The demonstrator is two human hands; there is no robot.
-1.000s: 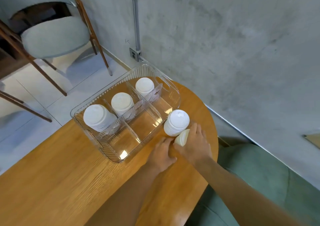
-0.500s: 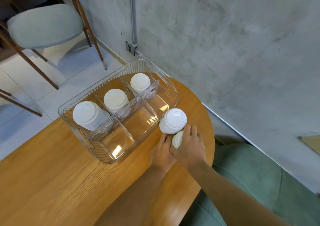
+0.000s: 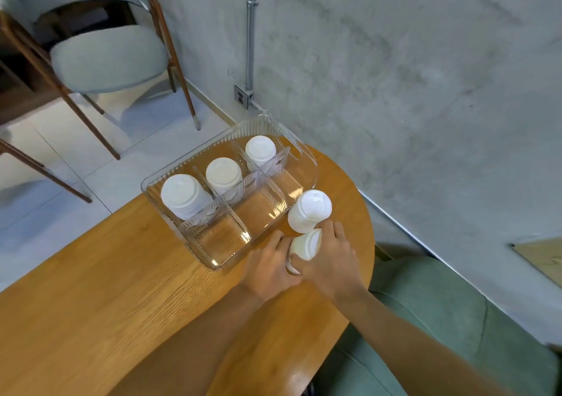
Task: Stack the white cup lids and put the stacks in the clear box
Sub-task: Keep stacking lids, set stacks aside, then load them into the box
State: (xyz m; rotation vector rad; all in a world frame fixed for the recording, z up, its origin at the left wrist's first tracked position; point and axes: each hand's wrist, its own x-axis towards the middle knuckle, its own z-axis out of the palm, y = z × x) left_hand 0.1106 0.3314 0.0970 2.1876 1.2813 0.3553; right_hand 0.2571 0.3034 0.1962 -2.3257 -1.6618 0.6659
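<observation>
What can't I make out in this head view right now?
All in the head view:
- Held lids: mostly covered by the right hand; count unclear.
- Left hand: fingertips hidden behind those lids; grip uncertain.
- Loose stack beside the clear box: base partly hidden by the right hand's fingers.
- Boxed stacks: ribbed walls obscure lower lids; counts too small to tell.

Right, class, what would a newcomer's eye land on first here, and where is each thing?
Three white lid stacks stand in the far row of the clear box on the wooden table. A fourth stack stands outside, right beside the box. Just in front of it, the left hand and right hand together hold a small bunch of lids.
</observation>
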